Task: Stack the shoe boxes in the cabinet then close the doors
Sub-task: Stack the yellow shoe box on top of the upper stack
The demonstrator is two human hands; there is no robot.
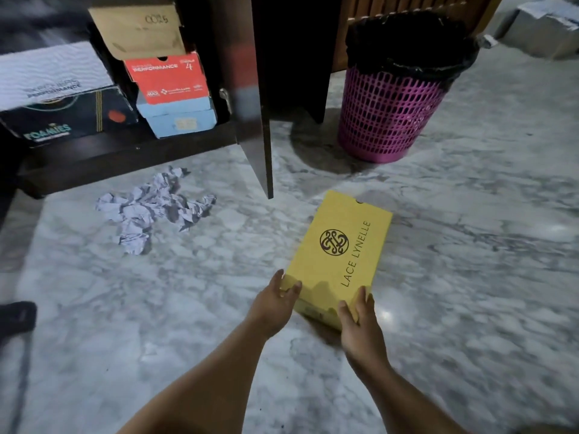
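Both hands, left hand (pixel 275 300) and right hand (pixel 360 324), fingers clasping near end of flat yellow cardboard shoe box (pixel 340 255); far end unsupported, lid liable to slip, or clip open dark wooden cabinet door (pixel 250 98).

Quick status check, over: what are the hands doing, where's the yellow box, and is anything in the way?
Left hand and right hand gripping near end of yellow box, on floor. Cabinet door open. Crumpled paper before cabinet.
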